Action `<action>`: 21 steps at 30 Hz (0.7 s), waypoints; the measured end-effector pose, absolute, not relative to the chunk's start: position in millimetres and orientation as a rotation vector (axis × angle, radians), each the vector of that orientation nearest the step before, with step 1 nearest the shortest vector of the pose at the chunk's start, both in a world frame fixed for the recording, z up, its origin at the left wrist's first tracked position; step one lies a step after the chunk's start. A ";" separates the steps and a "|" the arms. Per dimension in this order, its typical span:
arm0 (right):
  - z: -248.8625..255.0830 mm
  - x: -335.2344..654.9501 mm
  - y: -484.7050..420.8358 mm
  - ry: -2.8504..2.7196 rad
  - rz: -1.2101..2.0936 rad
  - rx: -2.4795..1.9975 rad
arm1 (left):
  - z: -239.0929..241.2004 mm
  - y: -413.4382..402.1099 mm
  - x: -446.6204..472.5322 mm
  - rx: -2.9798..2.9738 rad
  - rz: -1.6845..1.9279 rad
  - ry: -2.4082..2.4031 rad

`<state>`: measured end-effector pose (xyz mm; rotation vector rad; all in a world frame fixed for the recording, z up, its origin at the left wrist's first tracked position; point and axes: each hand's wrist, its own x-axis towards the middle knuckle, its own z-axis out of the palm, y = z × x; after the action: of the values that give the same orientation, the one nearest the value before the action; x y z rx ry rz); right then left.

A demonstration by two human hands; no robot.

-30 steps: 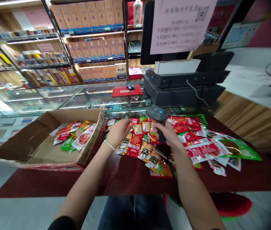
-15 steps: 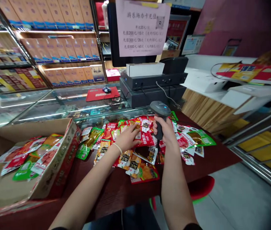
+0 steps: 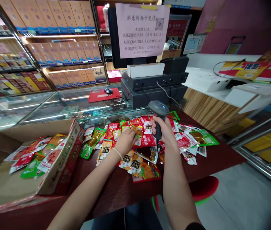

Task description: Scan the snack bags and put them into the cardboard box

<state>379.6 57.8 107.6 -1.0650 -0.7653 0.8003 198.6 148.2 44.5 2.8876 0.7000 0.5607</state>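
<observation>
My right hand (image 3: 162, 129) is wrapped round the handle of a dark grey barcode scanner (image 3: 158, 109), held upright over the pile with its cable hanging down. My left hand (image 3: 126, 142), with a pale band at the wrist, is on the heap of snack packets; its bent fingers are closed at the edge of a green-and-orange snack packet (image 3: 138, 130). Close by lie a red packet (image 3: 147, 140) and a dark packet with a silvery edge (image 3: 147, 154). Nearer me is a red-edged packet (image 3: 147, 171). The left fingertips are partly hidden.
An open cardboard box (image 3: 61, 169) with several packets inside stands at the left. Behind the pile are a glass counter (image 3: 39, 111), a red mouse pad (image 3: 97, 95) and a cash drawer (image 3: 147, 95) below a monitor. A red stool (image 3: 205, 190) sits under the table's right edge.
My left hand's fingers have drawn in and curled at a packet, where they were spread over the pile before. The scanner stays in my right hand, and the view has shifted slightly.
</observation>
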 end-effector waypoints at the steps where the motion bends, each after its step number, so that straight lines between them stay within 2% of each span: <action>1: 107.9 378.4 58.0 -0.770 0.804 -1.057 | 45.1 147.1 195.5 2.872 0.577 0.779; 11: 104.3 375.1 63.3 -0.777 0.841 -1.044 | 57.6 137.6 214.9 2.721 0.309 1.431; 16: 100.5 379.6 67.3 -0.770 0.850 -1.063 | 65.8 143.2 226.9 2.499 0.097 1.362; 21: 98.1 380.2 70.9 -0.771 0.842 -1.063 | 54.7 157.5 221.3 2.306 0.310 1.232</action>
<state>380.2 70.9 98.1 -1.0628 -0.7708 0.8423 221.3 157.5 54.7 2.3058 1.2321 0.3102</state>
